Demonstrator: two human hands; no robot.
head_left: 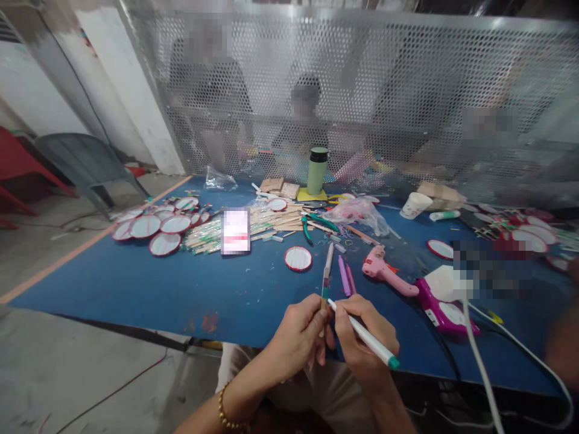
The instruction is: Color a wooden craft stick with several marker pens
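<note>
My left hand (299, 330) is closed around a thin wooden stick (325, 293), held upright near the table's front edge. Teal and purple bands colour the stick above my fingers. In my right hand (368, 328) is a white marker (371, 342) with a green end, gripped like a pen. Its tip points at the stick just beside my left fingers; whether it touches, I cannot tell. Purple markers (344, 276) lie just beyond my hands. A white disc with a red rim (298, 258) rests flat to their left.
Several red-rimmed discs (145, 226) are grouped at the left, beside a pile of wooden sticks (266, 222). To the right lie a pink glue gun (389, 277) and a magenta power strip (441, 308) with cables. A green bottle (317, 172) stands before the perforated metal screen (362, 78).
</note>
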